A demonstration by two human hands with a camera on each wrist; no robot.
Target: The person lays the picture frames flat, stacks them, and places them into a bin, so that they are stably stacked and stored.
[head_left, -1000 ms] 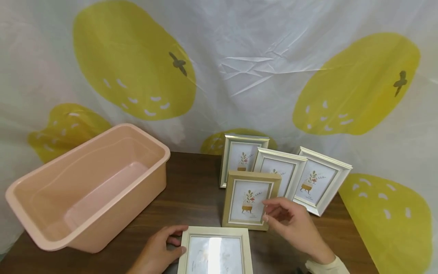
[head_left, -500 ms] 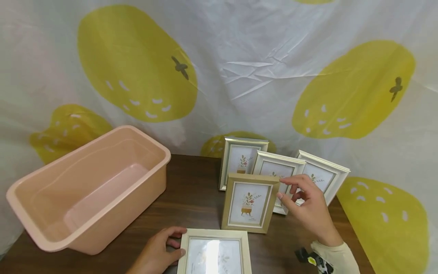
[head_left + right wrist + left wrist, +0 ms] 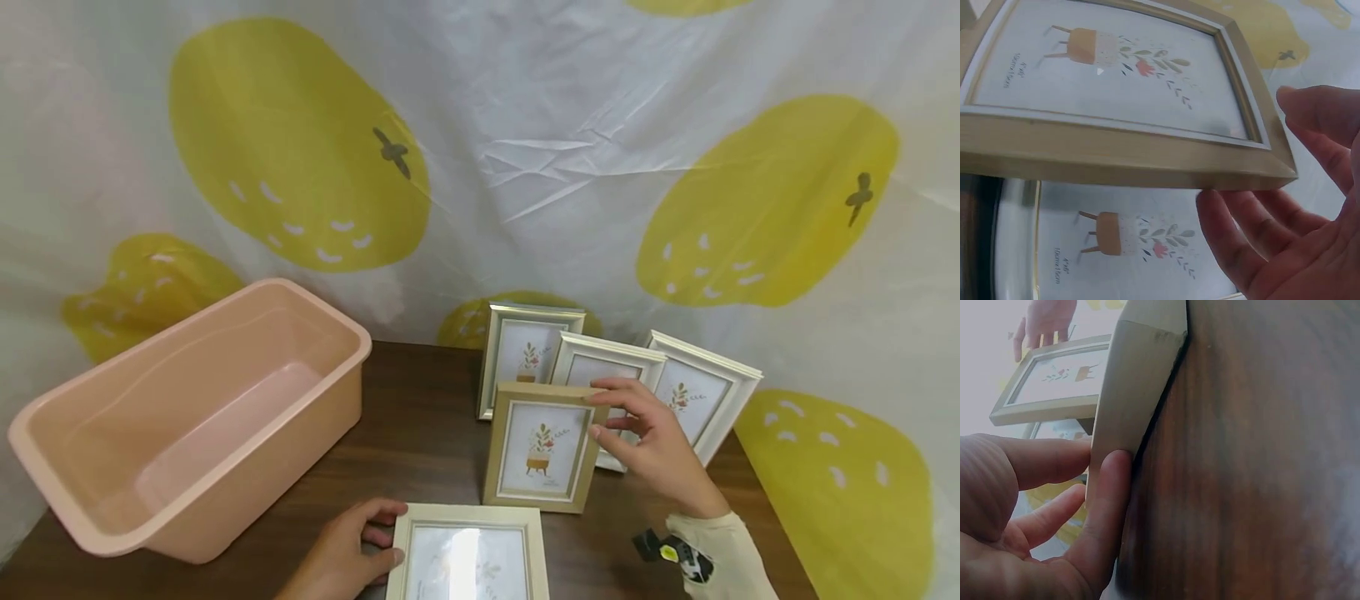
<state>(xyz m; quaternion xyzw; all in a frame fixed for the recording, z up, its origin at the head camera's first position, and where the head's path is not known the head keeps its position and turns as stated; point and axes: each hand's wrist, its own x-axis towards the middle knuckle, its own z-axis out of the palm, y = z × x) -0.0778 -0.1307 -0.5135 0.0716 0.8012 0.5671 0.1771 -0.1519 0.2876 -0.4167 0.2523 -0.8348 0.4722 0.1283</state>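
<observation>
My left hand (image 3: 348,550) touches the left edge of a cream picture frame (image 3: 532,558) lying face up on the table; in the left wrist view its fingertips (image 3: 1116,475) press that frame's side. The right hand (image 3: 656,446) grips the upper right corner of a tan picture frame (image 3: 498,450), which stands upright behind the lying one. Seen from the right wrist, its fingertips are on two sides of this corner. Close behind stand three more picture frames: a silver one (image 3: 486,367), a white one (image 3: 637,350) partly covered, and another white one (image 3: 738,379).
A pink plastic bin (image 3: 247,467) stands at the left, with its inside visible. Dark wood table (image 3: 420,433) runs beneath everything. A white curtain (image 3: 525,100) with yellow lemon prints hangs behind. A black device (image 3: 675,554) is strapped to the right wrist.
My right hand has risen from beside the tan frame's right edge to its upper right corner. The tan frame has shifted slightly. The left hand stays at the cream frame.
</observation>
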